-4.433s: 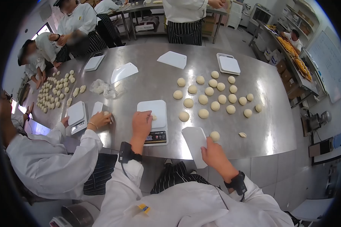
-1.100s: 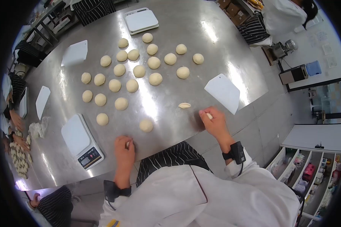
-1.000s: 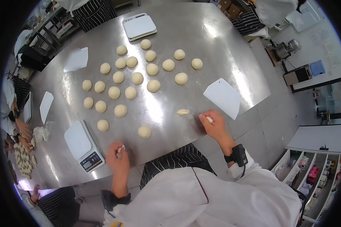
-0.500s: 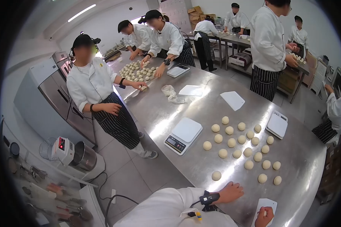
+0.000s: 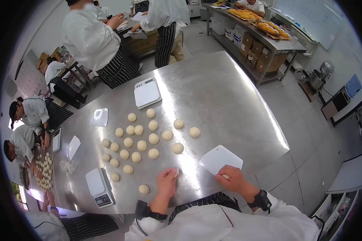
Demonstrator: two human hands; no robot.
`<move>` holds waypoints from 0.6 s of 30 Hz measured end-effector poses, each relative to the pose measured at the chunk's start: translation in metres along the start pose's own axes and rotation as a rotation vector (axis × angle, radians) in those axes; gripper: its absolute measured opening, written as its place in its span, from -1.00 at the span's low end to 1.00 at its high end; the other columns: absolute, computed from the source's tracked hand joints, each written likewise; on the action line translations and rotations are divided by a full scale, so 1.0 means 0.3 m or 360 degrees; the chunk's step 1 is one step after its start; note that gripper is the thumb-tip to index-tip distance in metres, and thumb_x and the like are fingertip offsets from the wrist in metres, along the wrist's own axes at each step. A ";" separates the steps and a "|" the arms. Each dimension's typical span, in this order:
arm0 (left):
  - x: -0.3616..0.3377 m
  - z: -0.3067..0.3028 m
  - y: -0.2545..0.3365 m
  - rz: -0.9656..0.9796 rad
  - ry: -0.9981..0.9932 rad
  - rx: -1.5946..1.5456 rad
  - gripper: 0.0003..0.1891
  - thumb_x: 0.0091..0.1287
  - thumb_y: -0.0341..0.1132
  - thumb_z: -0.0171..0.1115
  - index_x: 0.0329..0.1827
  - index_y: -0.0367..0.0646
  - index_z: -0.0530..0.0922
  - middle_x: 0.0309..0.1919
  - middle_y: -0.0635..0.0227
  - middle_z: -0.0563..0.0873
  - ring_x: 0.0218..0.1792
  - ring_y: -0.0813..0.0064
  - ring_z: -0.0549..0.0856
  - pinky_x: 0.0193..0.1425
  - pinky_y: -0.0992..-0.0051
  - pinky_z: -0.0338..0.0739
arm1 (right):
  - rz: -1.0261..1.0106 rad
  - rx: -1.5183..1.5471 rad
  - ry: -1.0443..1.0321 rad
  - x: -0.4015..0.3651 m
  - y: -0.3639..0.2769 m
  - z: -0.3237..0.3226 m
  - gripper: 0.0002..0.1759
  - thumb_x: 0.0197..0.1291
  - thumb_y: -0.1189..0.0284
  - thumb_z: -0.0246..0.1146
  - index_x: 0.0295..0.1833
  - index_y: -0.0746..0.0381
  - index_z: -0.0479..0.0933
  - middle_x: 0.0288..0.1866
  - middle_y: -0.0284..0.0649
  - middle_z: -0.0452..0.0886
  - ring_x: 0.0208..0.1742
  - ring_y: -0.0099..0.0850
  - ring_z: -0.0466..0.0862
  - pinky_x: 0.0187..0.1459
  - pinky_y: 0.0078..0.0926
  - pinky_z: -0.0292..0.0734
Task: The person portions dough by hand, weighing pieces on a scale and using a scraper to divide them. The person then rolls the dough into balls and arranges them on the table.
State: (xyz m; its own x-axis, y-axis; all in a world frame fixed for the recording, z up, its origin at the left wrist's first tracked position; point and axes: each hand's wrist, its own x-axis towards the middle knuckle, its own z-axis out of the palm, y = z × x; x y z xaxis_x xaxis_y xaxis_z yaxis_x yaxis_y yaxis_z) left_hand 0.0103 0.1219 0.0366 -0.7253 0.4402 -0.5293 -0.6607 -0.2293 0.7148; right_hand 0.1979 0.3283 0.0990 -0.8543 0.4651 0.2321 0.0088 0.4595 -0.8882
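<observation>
My left hand (image 5: 167, 182) is closed above the steel table (image 5: 213, 96) near its front edge, with a small whitish bit at its fingertips. To its right my right hand (image 5: 230, 178) is wrapped round a piece of dough (image 5: 225, 176) at the lower edge of a white scraper sheet (image 5: 221, 158). Several round dough balls (image 5: 153, 138) lie spread over the middle of the table, one of them (image 5: 144, 189) just left of my left hand.
A white scale (image 5: 147, 94) stands beyond the balls, another (image 5: 98, 184) at the left front. White sheets (image 5: 99, 117) and a crumpled plastic bag (image 5: 68, 166) lie at left. Co-workers stand along the left and far sides. A second table (image 5: 265, 38) holds orange food.
The view has swung to the right. My left hand, open on the table before, is now closed and raised. My right hand still holds dough beside the white sheet.
</observation>
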 end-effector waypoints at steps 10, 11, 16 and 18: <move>0.345 0.661 0.503 0.0836 -0.0628 0.0412 -0.63 0.10 -0.67 0.07 0.02 -0.34 0.53 -0.25 0.33 0.62 -0.28 0.55 0.58 -0.26 0.60 0.44 | 0.0043 -0.0107 0.0459 -0.132 0.056 -0.157 -0.90 0.05 0.50 0.36 -0.45 0.25 0.58 -0.50 -0.19 0.61 -0.50 -0.34 0.61 -0.45 -0.45 0.46; 0.346 0.710 0.552 0.0828 -0.0861 0.0280 -0.67 0.12 -0.61 0.13 -0.01 -0.32 0.53 -0.33 0.42 0.59 -0.34 0.59 0.55 -0.28 0.63 0.40 | 0.0018 -0.0239 0.0496 -0.150 0.064 -0.181 -0.89 0.05 0.50 0.37 -0.45 0.25 0.58 -0.49 -0.19 0.61 -0.50 -0.33 0.61 -0.45 -0.45 0.47; 0.337 0.978 0.581 0.1744 -0.0418 0.1187 -0.67 0.10 -0.64 0.16 -0.04 -0.26 0.51 -0.41 0.48 0.44 -0.43 0.70 0.39 -0.31 0.67 0.32 | 0.0203 -0.0299 0.0690 -0.210 0.072 -0.234 -0.88 0.06 0.48 0.39 -0.45 0.23 0.59 -0.49 -0.20 0.61 -0.51 -0.33 0.61 -0.46 -0.46 0.47; 0.454 0.987 0.561 0.1974 -0.0589 0.1474 -0.69 0.18 -0.60 0.18 0.01 -0.22 0.51 -0.32 0.42 0.50 -0.52 0.67 0.43 -0.44 0.68 0.32 | 0.0223 -0.0271 0.0803 -0.226 0.068 -0.251 -0.88 0.05 0.49 0.40 -0.44 0.24 0.59 -0.49 -0.20 0.60 -0.51 -0.35 0.61 -0.47 -0.47 0.46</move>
State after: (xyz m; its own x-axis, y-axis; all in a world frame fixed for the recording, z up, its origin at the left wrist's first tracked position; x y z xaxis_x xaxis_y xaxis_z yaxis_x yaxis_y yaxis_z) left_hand -0.1424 0.4002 0.2203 -0.5247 0.5997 0.6041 0.7193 -0.0672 0.6915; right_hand 0.2951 0.3632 0.0950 -0.4841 0.8164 0.3149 0.2242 0.4635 -0.8572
